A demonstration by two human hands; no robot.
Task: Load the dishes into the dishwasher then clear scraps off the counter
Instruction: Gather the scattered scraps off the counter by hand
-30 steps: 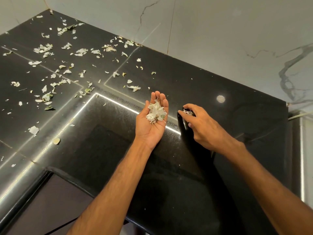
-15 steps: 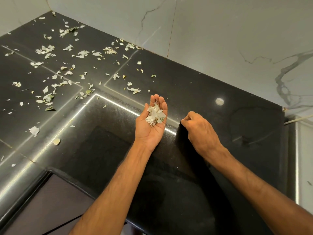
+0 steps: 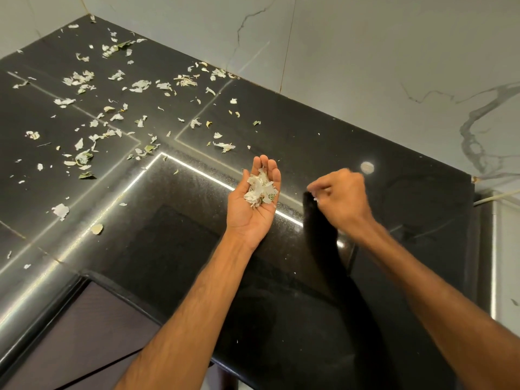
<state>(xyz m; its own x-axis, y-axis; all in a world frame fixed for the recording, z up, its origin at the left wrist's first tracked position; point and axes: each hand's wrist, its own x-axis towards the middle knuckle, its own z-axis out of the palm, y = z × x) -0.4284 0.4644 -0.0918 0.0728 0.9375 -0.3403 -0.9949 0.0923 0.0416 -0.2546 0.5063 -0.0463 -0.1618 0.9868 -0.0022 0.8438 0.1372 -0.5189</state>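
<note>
Left hand [image 3: 254,205] cupped palm-up, cradling a pile of scraps [image 3: 260,190]; right hand [image 3: 342,198] blurred, apparently pinching a scrap above the counter [image 3: 309,142].

Your glossy black stone counter [image 3: 323,142] has pale thin inlay lines | your scattered white and pale-green peel scraps [image 3: 84,159] | your grey-white marble-look wall tiles [image 3: 380,66] carry dark grey veins

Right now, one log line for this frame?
phase: clearing scraps | left hand: open, palm up, cupping scrap pile | right hand: pinched on small scraps | counter: many scraps left
</note>
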